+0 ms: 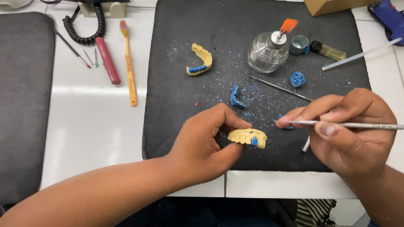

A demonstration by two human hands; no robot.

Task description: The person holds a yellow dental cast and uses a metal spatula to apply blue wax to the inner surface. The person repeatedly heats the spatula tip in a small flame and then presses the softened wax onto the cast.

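Low in the middle of the frame, the left hand [202, 145] pinches a yellow dental cast [247, 137] between thumb and fingers; the cast carries a patch of blue wax on its front teeth. Just to the right, the right hand [351, 128] grips a thin metal carving tool [336, 124] like a pen, the tool lying nearly level with its tip pointing left toward the cast, close to it but not touching.

Both hands work over a black mat [176, 126] dusted with blue wax crumbs. Above the cast lies a curled blue wax piece [236, 96], and a second metal probe [280, 88] rests slantwise beside it. Further up sits a second yellow cast [201, 59] with blue teeth at one end. In the upper middle a glass spirit lamp [267, 52] burns with an orange flame, its metal cap [299, 43] and a yellow lighter [328, 51] just to its right, a blue wax lump [297, 78] below them.

Off the mat, on the white table [92, 122] at upper left, lie an orange toothbrush [129, 63], a red pen-like handle [107, 60] on a coiled black cord [88, 29], and a few fine instruments.
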